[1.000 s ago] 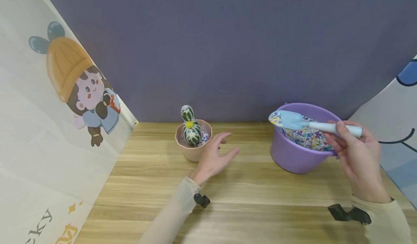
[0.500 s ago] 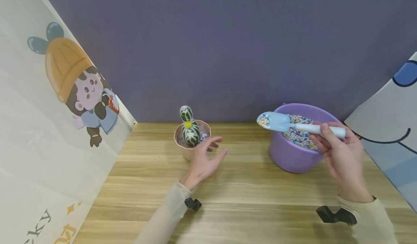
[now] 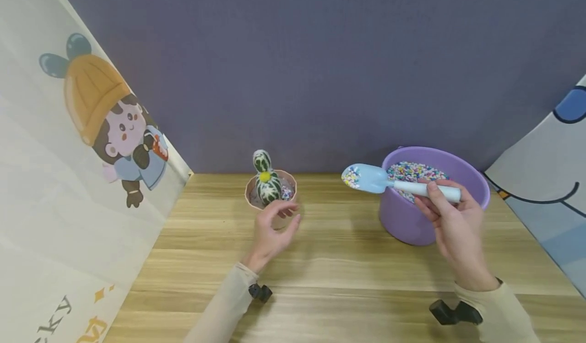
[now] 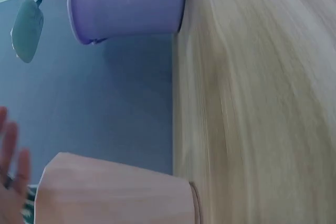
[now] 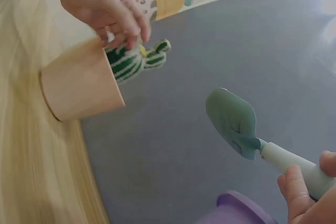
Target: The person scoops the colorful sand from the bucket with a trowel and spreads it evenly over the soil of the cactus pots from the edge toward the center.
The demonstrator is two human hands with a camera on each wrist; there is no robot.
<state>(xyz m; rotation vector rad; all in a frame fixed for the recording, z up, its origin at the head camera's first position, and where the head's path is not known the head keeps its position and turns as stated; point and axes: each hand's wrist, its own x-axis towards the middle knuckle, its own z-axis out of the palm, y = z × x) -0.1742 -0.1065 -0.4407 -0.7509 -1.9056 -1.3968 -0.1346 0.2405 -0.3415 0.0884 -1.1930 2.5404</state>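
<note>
My right hand (image 3: 455,226) grips the white handle of a light blue trowel (image 3: 371,178), whose blade carries a heap of coloured beads (image 3: 352,177). The blade hangs left of the purple bucket (image 3: 405,226), and the handle crosses above its rim. More coloured beads (image 3: 416,171) lie in the bucket. My left hand (image 3: 270,233) hovers in front of the pink flowerpot (image 3: 250,193), fingers bent loosely with nothing between them. In the pot stands a striped green cactus (image 3: 268,186) with a yellow flower; some beads lie beside it. From the right wrist, the left hand (image 5: 107,11) appears near the pot's rim.
Pot and bucket stand on a wooden tabletop (image 3: 320,292), against a dark blue-grey wall (image 3: 320,68). A white panel with a cartoon figure (image 3: 123,129) borders the left side. Another printed panel (image 3: 545,180) stands at the right, behind the bucket.
My right hand has carried the trowel leftward, from over the bucket to beyond its left rim. My left hand has shifted slightly left and nearer to me, in front of the flowerpot.
</note>
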